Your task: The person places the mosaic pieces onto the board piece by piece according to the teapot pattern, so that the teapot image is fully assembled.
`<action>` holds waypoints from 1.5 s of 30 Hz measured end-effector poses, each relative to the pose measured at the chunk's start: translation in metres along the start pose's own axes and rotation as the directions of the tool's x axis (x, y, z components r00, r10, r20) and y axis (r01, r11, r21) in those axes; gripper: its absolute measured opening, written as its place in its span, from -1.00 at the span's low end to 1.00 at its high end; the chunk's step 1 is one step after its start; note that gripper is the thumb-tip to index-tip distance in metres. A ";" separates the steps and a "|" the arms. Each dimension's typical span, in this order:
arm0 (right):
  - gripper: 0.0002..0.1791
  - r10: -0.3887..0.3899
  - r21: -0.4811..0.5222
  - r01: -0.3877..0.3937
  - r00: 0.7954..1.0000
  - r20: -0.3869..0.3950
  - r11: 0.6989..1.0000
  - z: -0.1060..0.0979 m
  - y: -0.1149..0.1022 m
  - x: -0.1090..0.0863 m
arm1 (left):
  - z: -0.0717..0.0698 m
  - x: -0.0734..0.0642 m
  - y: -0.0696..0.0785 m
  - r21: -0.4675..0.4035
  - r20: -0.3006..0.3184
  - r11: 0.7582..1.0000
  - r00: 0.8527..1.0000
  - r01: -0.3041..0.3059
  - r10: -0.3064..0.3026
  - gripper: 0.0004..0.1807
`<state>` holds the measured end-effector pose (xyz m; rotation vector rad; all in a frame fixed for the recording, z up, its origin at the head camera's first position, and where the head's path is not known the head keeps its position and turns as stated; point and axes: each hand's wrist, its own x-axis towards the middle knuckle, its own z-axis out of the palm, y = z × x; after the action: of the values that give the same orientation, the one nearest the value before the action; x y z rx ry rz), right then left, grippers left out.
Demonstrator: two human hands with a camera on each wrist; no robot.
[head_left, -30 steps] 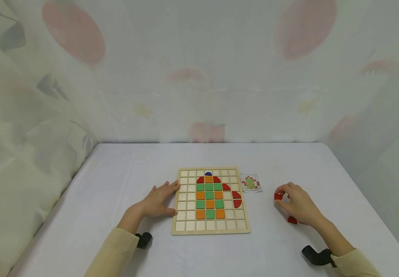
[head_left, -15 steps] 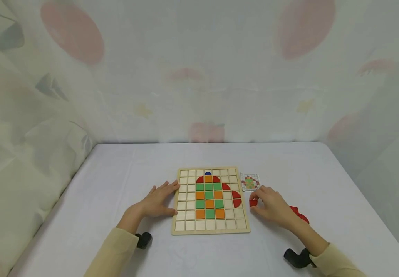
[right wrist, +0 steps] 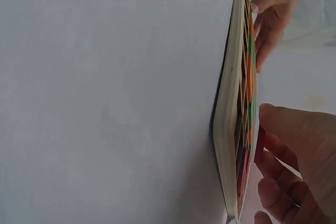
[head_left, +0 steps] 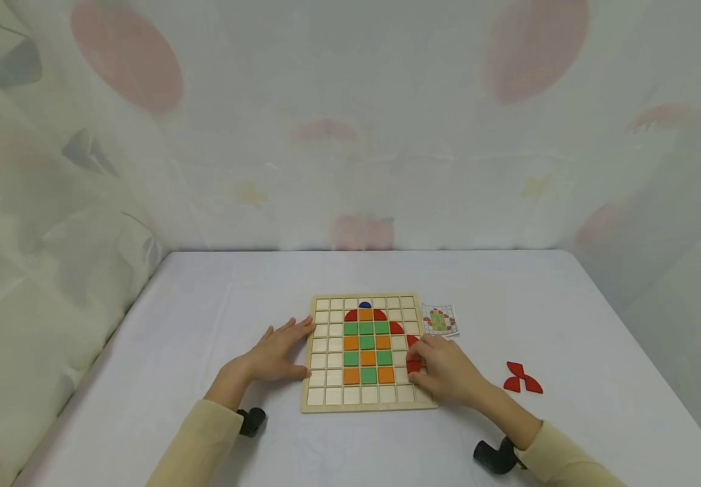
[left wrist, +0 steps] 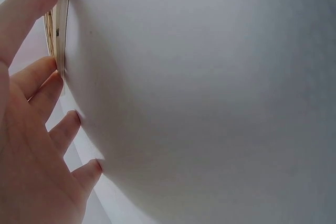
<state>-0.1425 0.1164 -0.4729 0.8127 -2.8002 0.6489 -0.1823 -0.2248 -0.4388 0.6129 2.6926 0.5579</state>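
Observation:
A wooden grid board [head_left: 369,408] lies on the table, with orange and green square tiles [head_left: 367,343], red quarter-round tiles [head_left: 351,316] and a blue rounded tile [head_left: 365,305] set in its cells. My left hand [head_left: 276,353] has its fingers spread, thumb and fingertips against the board's left edge. Over the board's right side, my right hand [head_left: 444,368] pinches a red tile [right wrist: 260,144] between thumb and fingers, just above the surface. That hand partly covers the red tiles [head_left: 411,340] in the right-hand column.
A small pattern card [head_left: 440,319] lies beside the board's upper right edge, showing a similar coloured design. Further right on the white table [head_left: 235,284] lie 3 loose red tiles [head_left: 533,385]. Patterned cloth [head_left: 350,169] hangs behind and at both sides.
My right hand has carried the red tile leftward from the loose pieces to above the board's right column. The loose red tiles are uncovered now. My left hand has stayed put.

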 end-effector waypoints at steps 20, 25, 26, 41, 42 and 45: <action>-0.75 -0.025 -0.038 0.026 0.999 0.038 0.999 0.012 -0.013 0.006 | 0.001 0.001 -0.001 -0.003 0.005 1.000 1.000 0.004 -0.004 -0.07; -0.75 -0.037 -0.036 0.038 0.999 0.030 0.999 0.012 -0.014 0.007 | 0.001 0.001 -0.001 0.002 0.003 1.000 1.000 0.005 -0.005 -0.07; -0.75 -0.039 -0.037 0.040 0.999 0.029 0.999 0.012 -0.014 0.007 | 0.001 0.001 -0.001 0.002 0.003 1.000 1.000 0.004 -0.004 -0.07; -0.74 -0.024 -0.029 0.025 0.999 0.046 0.999 0.010 -0.014 0.006 | 0.001 0.000 0.000 -0.007 -0.004 1.000 1.000 -0.003 0.003 -0.08; -0.74 -0.023 -0.026 0.024 0.999 0.046 0.999 0.010 -0.014 0.006 | 0.001 0.000 0.000 -0.007 -0.004 1.000 1.000 -0.003 0.003 -0.08; -0.75 -0.023 -0.014 0.023 0.999 0.040 1.000 0.009 -0.014 0.006 | 0.000 0.000 0.000 -0.007 -0.005 1.000 1.000 -0.009 0.009 -0.08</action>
<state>-0.1403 0.0994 -0.4744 0.8631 -2.8228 0.6151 -0.1824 -0.2247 -0.4392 0.6225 2.6929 0.5716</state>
